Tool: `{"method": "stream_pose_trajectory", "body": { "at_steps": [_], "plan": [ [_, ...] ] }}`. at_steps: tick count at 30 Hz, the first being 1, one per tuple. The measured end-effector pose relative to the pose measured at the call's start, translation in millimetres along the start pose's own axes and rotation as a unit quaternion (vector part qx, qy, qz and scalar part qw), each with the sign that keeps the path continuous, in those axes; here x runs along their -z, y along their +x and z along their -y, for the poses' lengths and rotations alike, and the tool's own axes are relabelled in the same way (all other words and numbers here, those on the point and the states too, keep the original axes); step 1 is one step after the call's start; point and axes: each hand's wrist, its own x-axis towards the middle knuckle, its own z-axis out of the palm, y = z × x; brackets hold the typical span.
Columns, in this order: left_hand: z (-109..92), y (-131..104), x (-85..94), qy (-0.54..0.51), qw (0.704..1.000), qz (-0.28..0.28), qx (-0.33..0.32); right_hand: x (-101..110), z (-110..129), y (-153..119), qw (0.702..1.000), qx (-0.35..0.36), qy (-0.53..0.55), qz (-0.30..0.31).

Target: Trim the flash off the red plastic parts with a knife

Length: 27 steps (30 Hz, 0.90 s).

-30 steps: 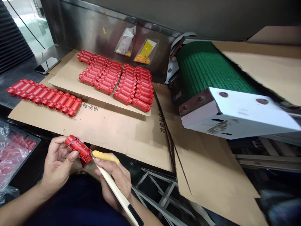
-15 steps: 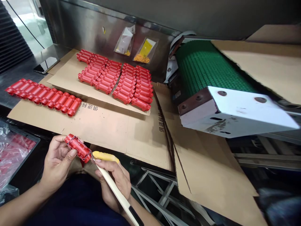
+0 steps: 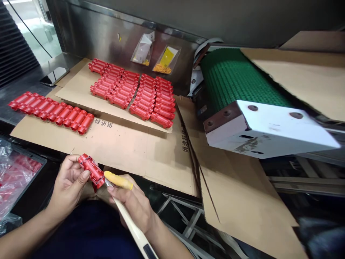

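My left hand is closed around a red ribbed cylindrical housing with a cut-out recess along its upper side; it tilts down to the right. My right hand grips a long cream-handled tool with a small metal tip and a dark patch near its rear end. That tip lies at the lower right end of the housing, and whether it touches is hard to make out. A yellow finger cot covers one finger of my right hand, just above the tip.
Red housings lie in a row at left on cardboard; more housings stand in columns behind. Right of them is a green conveyor belt with a white metal end. A phone and a plastic-lined bin are at left.
My right hand and the tool have shifted slightly left and down, the handle now standing steeper. The housing has turned a little in my left hand.
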Motion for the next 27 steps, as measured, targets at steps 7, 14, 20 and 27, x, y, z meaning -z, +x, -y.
{"method": "stream_pose_trajectory", "body": {
  "at_steps": [7,14,20,27],
  "plan": [
    [-7.6,4.7,-7.9,-0.008,0.994,0.033,0.101,7.4,-6.4,2.7,1.000,0.006,0.010,0.026],
    [0.3,-4.4,-6.0,0.167,0.981,0.030,-0.096,-7.2,-10.3,-0.2,0.882,-0.299,0.355,-0.079],
    [0.9,-5.0,-3.6,0.186,0.973,0.017,-0.139,-9.2,-8.8,0.5,0.837,-0.302,0.448,-0.090],
    [1.6,0.9,7.6,0.080,0.997,0.014,-0.014,-0.9,2.1,-5.5,0.986,-0.119,0.079,-0.089]
  ]
}}
